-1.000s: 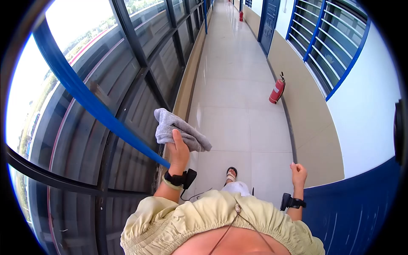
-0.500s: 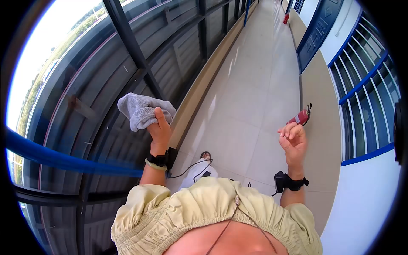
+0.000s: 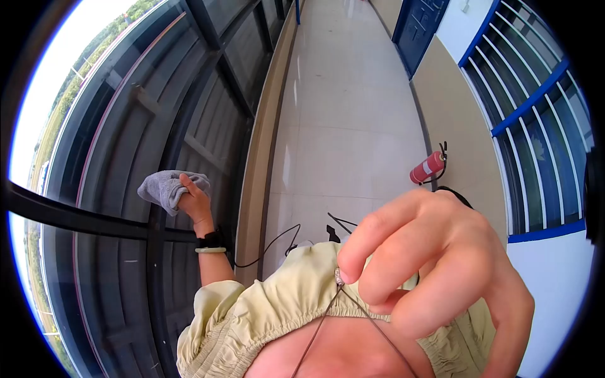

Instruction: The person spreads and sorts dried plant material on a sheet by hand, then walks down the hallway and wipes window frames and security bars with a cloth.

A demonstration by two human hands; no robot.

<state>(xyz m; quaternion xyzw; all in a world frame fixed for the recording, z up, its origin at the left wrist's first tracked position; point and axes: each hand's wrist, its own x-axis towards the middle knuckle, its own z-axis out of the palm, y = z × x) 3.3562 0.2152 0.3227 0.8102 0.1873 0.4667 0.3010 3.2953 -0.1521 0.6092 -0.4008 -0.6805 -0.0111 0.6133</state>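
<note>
A grey towel point(image 3: 165, 188) is bunched in my left hand point(image 3: 196, 206), out at the left in front of the dark metal-framed glazing point(image 3: 201, 145). My left fingers are mostly hidden behind the cloth, with the thumb over it. My right hand point(image 3: 435, 252) is raised close to the camera and looks large. Its fingers are curled inward with no object visible in them; the palm is hidden. Behind its fingertips in the view, a cord necklace with a small bead point(image 3: 339, 276) lies over the light yellow top point(image 3: 283, 280).
A red fire extinguisher point(image 3: 427, 167) stands by the right wall. The tiled corridor floor point(image 3: 346, 151) runs ahead to a blue door point(image 3: 419, 31). A barred window point(image 3: 535, 120) is at the right. A black cable point(image 3: 277, 239) loops near my body.
My right hand has come up from beside the extinguisher to near the camera. My left hand, with the towel, has shifted left and down in view. The view has turned somewhat.
</note>
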